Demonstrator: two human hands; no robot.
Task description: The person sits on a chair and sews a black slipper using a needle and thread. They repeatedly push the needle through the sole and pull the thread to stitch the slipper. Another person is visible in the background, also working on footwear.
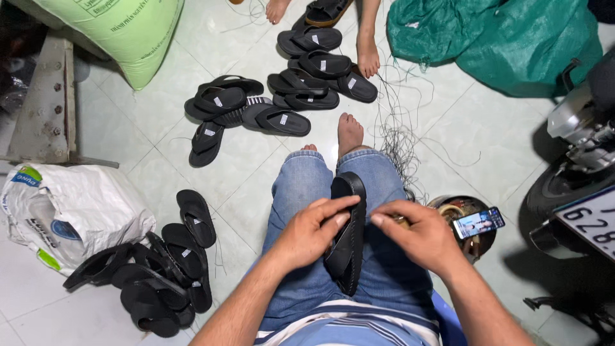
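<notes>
Head view showed me, at lower centre of the frame, a black sandal point(346, 237) lying lengthwise on the lap, across the denim shorts point(307, 192). The left hand point(309, 232) was curled over its strap, fingers pressed on the upper; the right hand point(419, 236) pinched something small at the sandal's right edge, though I could not tell what. Neither hand was slack.

I judged the sandal light, with a rubbery sole that would flex rather than crack, matte and not slippery. The strap or the sole's rim looked the surest places to grip.

At lower left lay a heap of black sandals point(157, 275), and a second scatter of sandals point(269, 106) sat at upper centre, several bearing small pale rectangular labels on the footbed. Another person's bare feet point(367, 54) stood at the top edge among them.

At middle left I saw a crumpled white sack point(70, 208) with blue and green printed patches. A pale green sack point(122, 29) filled the upper left, and a dark green woven bag point(506, 38) the upper right. A smartphone point(478, 223) with a lit screen rested on a round tin point(464, 224) at right of centre, and a white number plate point(589, 221) on a motorbike showed at the right edge. Loose threads point(397, 122) trailed over the tiled floor point(467, 147).
</notes>
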